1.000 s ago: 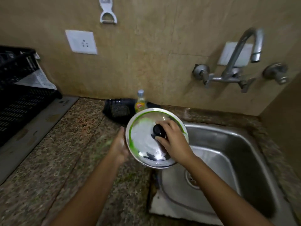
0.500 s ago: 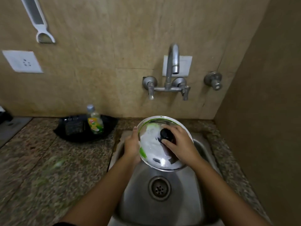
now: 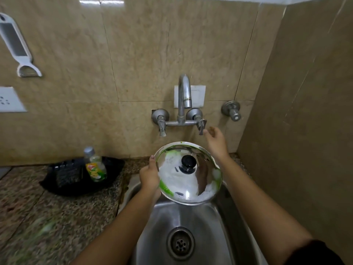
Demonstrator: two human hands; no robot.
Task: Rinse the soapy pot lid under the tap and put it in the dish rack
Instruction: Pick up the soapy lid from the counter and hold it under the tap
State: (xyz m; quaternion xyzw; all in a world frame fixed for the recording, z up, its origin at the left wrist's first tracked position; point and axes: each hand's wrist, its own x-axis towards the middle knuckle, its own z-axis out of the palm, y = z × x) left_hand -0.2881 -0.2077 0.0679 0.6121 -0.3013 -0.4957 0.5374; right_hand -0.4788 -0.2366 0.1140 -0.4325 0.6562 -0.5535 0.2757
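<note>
I count one steel sink (image 3: 225,222) with one drain (image 3: 180,243) in its floor, set into one speckled stone counter (image 3: 57,213). On the tiled wall behind it sits one tap (image 3: 184,92) with two lever handles, the left handle (image 3: 162,124) and the right handle (image 3: 201,127), plus one separate valve (image 3: 232,110) further right. One pot lid (image 3: 188,173) hangs over the back of the sink, below the spout, tilted so its top faces me; white foam and green soap streaks cover much of it, and one black knob (image 3: 188,163) sits at its centre. On the counter to the left lies one black tray (image 3: 80,175) holding one bottle of dish soap (image 3: 94,166). One white peeler (image 3: 18,46) hangs on the wall above one white socket (image 3: 8,99).

My left hand (image 3: 150,176) grips the lid's left rim, thumb on top and fingers curled underneath. My right hand (image 3: 215,140) is raised with the arm stretched forward, fingers loosely spread and holding nothing, their tips just beside the right handle; I cannot tell whether they touch it.
</note>
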